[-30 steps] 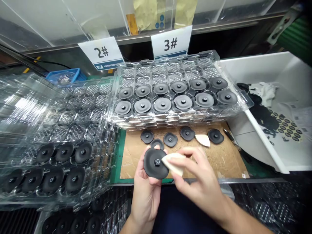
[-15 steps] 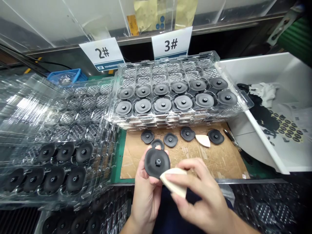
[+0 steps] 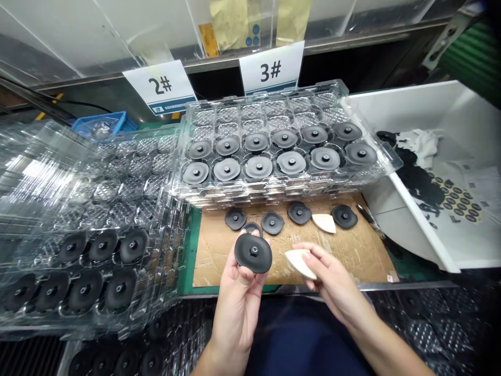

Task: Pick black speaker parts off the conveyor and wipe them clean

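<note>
My left hand (image 3: 239,292) is closed on a black oval disc (image 3: 253,254) with a small raised stem in its middle, stem side up. In my right hand (image 3: 332,282) a cream wedge-shaped sponge (image 3: 299,262) is pinched between thumb and fingers, apart from the disc and to its right. Beyond my hands, several similar black discs (image 3: 273,223) lie on a sheet of brown cardboard (image 3: 211,263). A second sponge wedge (image 3: 324,223) lies among them. One disc (image 3: 252,228) is partly hidden behind my left fingertips.
A stack of clear plastic trays (image 3: 250,189) holds two rows of discs at the back. More clear trays (image 3: 97,211) with discs stand at left. On the right, a white bin (image 3: 420,230) contains black scraps and stickers. A dark pen-like tool (image 3: 367,215) lies beside it.
My right hand has drawn the sponge away from the disc's edge, to the right and slightly up. The disc in my left hand has turned and tilted a little.
</note>
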Demonstrator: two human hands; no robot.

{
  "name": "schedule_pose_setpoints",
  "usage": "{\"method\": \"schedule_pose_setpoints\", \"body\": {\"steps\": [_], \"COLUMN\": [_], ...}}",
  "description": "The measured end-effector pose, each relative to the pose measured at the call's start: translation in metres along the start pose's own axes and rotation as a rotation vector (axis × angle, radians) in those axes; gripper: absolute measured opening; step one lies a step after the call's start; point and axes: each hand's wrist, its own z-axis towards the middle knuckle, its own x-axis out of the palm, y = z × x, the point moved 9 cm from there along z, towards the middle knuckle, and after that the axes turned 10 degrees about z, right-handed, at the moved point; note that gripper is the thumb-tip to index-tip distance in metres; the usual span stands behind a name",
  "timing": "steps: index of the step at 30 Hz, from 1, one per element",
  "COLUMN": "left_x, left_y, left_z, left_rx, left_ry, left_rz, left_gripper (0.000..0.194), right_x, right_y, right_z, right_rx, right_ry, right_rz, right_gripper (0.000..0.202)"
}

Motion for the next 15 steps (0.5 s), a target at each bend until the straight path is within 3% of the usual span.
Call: {"method": "schedule_pose_setpoints", "body": {"steps": [3, 6, 8, 10, 12, 15], "left_x": [0.004, 0.006, 0.004, 0.000, 0.000, 0.008], "left_y": [0.003, 0.014, 0.022, 0.024, 0.024, 0.026], "left_z": [-0.003, -0.007, -0.009, -0.010, -0.009, -0.010], "left_rx": [0.000, -0.083, -0.159, -0.181, -0.183, -0.208], "left_ry": [0.026, 0.071, 0.077, 0.048, 0.040, 0.090], "left_rz": [0.007, 0.022, 0.037, 0.058, 0.087, 0.102], "left_gripper": [0.049, 0.055, 0.054, 0.050, 0.048, 0.049], "right_x": [0.026, 0.077, 0.105, 0.117, 0.117, 0.111], "right_y": [0.055, 0.102, 0.102, 0.091, 0.089, 0.103], "right_z": [-0.007, -0.033, -0.042, -0.042, -0.038, -0.041], "right_rx": [-0.276, -0.653, -0.676, -0.580, -0.562, -0.723], "right_ry": [0.037, 0.210, 0.394, 0.530, 0.517, 0.361], "right_rz": [-0.160, -0.524, -0.719, -0.820, -0.841, -0.795], "right_gripper": [0.025, 0.021, 0.022, 0.022, 0.021, 0.023]}}
